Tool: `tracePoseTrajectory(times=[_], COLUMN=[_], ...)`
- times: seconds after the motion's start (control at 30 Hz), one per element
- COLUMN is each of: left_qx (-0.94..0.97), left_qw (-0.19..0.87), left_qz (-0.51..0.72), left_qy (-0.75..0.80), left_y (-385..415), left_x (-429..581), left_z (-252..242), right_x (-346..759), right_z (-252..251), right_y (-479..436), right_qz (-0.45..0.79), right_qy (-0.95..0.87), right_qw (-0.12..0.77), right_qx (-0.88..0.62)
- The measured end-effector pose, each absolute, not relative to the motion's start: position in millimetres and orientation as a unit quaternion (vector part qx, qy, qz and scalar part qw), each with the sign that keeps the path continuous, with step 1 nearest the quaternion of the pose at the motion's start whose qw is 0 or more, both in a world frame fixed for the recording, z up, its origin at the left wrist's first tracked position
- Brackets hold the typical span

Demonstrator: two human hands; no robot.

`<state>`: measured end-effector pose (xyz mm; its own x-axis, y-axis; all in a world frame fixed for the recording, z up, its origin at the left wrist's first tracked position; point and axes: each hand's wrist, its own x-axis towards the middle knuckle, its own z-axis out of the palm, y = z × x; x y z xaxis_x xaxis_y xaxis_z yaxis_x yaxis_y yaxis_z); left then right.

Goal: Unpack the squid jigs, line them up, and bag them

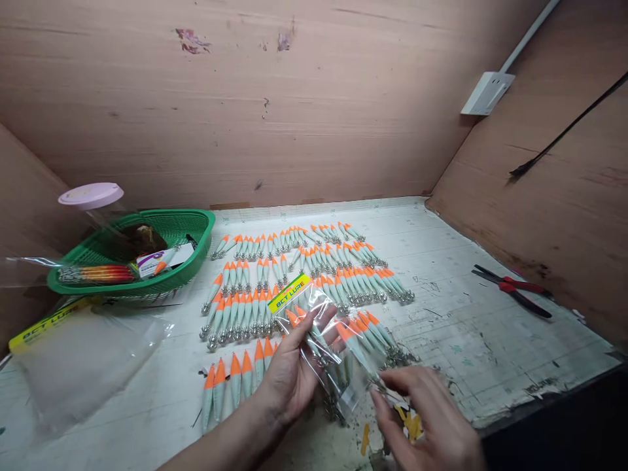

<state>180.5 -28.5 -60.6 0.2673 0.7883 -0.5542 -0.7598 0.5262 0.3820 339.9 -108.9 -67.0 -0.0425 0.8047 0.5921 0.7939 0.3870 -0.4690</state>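
My left hand (294, 369) grips a clear plastic bag (314, 301) with a yellow "BCT LURE" header, and at least one orange-and-pale-green squid lure (316, 337) shows inside. Thumb and fingers of my right hand (424, 412) pinch the hooked tail of another lure (357, 347), whose orange tip points up and left beside the bag. Blur softens the right fingertips. Around both hands lie rows of similar lures (338, 258), orange ends away from me and metal hook crowns toward me. The left palm and wrist hide part of the front row.
A green basket (209, 245) at left holds a pink-lidded jar (93, 194) and packaged lures. In front lies a large bag of clear sleeves (88, 360). Red-handled pliers (515, 286) rest at right. Yellow scraps (412, 425) lie near my right hand. Wooden panels enclose the table.
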Motion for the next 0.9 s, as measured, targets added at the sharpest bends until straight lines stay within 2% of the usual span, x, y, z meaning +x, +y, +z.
tracePoseTrajectory(times=[0.23, 0.4, 0.47, 0.53, 0.63, 0.73, 0.9], left_qx=[0.022, 0.011, 0.001, -0.004, -0.005, -0.006, 0.000], left_qw=[0.804, 0.794, 0.783, 0.776, 0.773, 0.773, 0.770], left_qz=[0.473, 0.478, 0.488, 0.495, 0.495, 0.491, 0.491], left_qy=[0.360, 0.374, 0.385, 0.390, 0.396, 0.401, 0.407], left_y=[-35, -34, -32, -30, -28, -27, -29], left_x=[182, 183, 182, 182, 181, 181, 181], left_z=[-59, -60, -58, -56, -55, -56, -57], right_x=[304, 321, 348, 382, 422, 429, 412], right_z=[-85, -71, -73, -84, -109, -126, -129], right_y=[-84, -86, -85, -82, -78, -77, -77], right_qz=[-0.081, -0.027, 0.006, 0.012, 0.107, 0.153, 0.133], right_qy=[-0.704, -0.713, -0.676, -0.639, -0.629, -0.620, -0.610], right_qw=[0.458, 0.488, 0.495, 0.447, 0.358, 0.345, 0.347], right_qx=[-0.537, -0.503, -0.545, -0.625, -0.682, -0.688, -0.699])
